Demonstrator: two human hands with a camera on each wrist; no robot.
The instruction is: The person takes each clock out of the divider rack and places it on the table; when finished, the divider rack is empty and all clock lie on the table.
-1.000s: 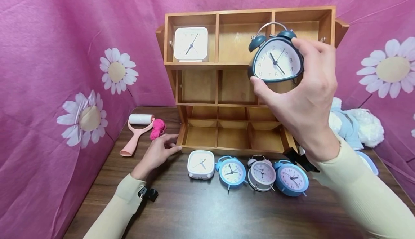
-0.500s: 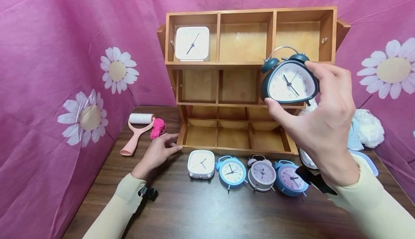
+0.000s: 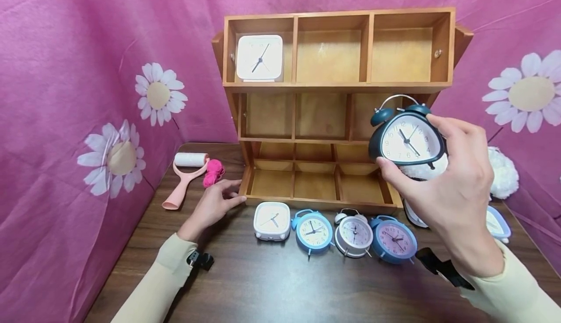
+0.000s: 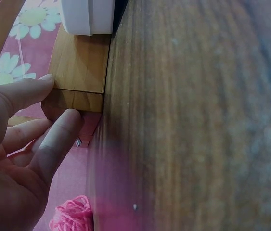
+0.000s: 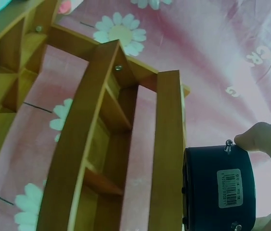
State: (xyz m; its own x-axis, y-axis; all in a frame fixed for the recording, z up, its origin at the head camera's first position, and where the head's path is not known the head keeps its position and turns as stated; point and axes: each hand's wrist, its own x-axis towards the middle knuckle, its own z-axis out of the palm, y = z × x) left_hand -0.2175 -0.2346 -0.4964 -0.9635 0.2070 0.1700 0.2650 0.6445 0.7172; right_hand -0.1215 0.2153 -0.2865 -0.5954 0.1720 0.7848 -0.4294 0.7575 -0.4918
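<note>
My right hand [image 3: 456, 181] pinches a dark green twin-bell alarm clock [image 3: 412, 140] between thumb and fingers, its face toward me. The clock is held in the air before the right side of the wooden shelf [image 3: 337, 89]. Its base with a barcode label [image 5: 230, 188] shows in the right wrist view. My left hand [image 3: 215, 206] touches the shelf's front left bottom corner; thumb and a finger rest on the wood [image 4: 77, 67]. A white square clock [image 3: 260, 58] sits in the top left compartment. Before the shelf stand a white clock [image 3: 271, 221], two blue ones [image 3: 313, 233] and a pale one [image 3: 354, 235].
To the left lie a pink lint roller [image 3: 179, 189] and pink yarn [image 3: 213, 173]. Behind my right hand are a white plush toy [image 3: 503, 174] and a blue-edged item [image 3: 497, 223], both partly hidden. A pink flowered cloth [image 3: 197, 1] hangs behind the dark wooden table [image 3: 280, 294].
My right hand has lowered the dark green alarm clock and moved it right, from before the upper compartments to the middle row's right end. The left hand stays at the shelf corner.
</note>
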